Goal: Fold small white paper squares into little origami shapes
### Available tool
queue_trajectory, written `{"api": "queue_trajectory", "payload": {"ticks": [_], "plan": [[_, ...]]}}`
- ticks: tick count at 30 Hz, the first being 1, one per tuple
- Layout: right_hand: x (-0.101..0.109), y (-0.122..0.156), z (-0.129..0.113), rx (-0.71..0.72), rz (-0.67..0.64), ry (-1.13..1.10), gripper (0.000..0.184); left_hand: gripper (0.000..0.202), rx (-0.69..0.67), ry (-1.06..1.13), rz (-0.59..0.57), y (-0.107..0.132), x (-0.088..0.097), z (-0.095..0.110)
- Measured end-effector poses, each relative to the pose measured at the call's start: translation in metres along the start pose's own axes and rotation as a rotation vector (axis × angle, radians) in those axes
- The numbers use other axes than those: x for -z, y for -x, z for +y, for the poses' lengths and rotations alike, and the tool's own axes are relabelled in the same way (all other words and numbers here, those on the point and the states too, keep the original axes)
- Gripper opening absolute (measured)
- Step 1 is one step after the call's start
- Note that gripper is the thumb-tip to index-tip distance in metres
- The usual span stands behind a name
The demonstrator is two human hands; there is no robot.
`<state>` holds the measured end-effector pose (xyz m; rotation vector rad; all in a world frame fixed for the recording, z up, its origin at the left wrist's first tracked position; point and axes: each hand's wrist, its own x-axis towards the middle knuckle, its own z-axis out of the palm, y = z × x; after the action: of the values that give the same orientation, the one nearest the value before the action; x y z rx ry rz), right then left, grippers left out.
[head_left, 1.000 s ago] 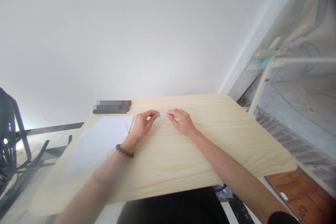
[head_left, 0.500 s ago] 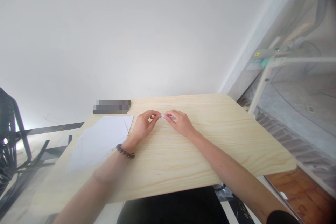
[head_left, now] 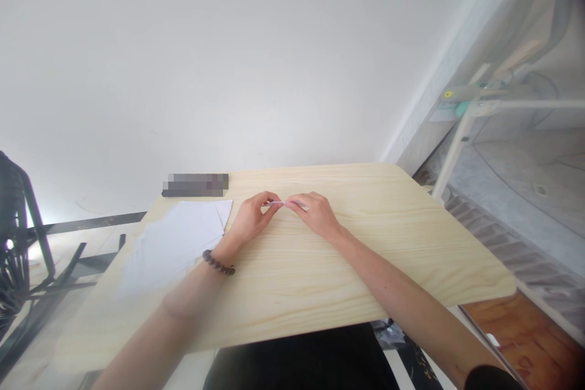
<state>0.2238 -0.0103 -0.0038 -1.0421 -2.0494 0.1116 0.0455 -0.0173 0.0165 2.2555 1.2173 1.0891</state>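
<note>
Over the middle of the pale wooden table [head_left: 292, 280], both of my hands pinch a small, thin piece of white paper [head_left: 283, 202]. My left hand [head_left: 252, 214], with a dark beaded bracelet on its wrist, grips the left end between thumb and fingers. Close beside it, my right hand [head_left: 316, 212] grips the other end the same way. Only a narrow edge of the paper shows between the fingertips; my fingers hide most of it, so its folds cannot be made out. A loose stack of white paper sheets [head_left: 178, 237] lies left of my left hand.
A dark object, blurred out [head_left: 195, 185], sits at the table's back left. Behind the table rises a white wall [head_left: 274, 61]. Black chair-like frames [head_left: 41, 231] stand on the left, and a white metal frame [head_left: 452, 152] stands beyond the right edge.
The paper between my fingertips has turned and now looks like a thin, edge-on line. My left fingers have shifted slightly along it; my arms stay in place.
</note>
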Motion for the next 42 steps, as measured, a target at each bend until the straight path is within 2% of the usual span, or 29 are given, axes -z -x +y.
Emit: {"api": "queue_trajectory", "payload": {"ticks": [6,16,24,32,42], "plan": [[-0.0013,0.0009,0.0041,-0.103,-0.011,0.0,0.022,0.017,0.018,-0.006,-0.005,-0.0006,0.0008,-0.0011],[-0.0001,0.0021,0.0034,-0.018,-0.037,0.056,0.024,0.018,-0.024,0.044,-0.08,0.0018,0.0014,0.0],[-0.0009,0.0012,0.0025,-0.129,-0.077,0.013,0.025,0.016,-0.032,0.003,-0.046,0.0009,-0.0001,-0.0004],[0.0007,0.0017,0.0029,-0.071,-0.107,-0.029,0.022,0.015,-0.049,0.011,-0.1,0.0019,0.0003,-0.0006],[0.0037,0.0023,0.0014,-0.086,-0.137,-0.088,0.023,0.016,-0.034,0.016,-0.106,0.0024,-0.0027,-0.0029]]}}
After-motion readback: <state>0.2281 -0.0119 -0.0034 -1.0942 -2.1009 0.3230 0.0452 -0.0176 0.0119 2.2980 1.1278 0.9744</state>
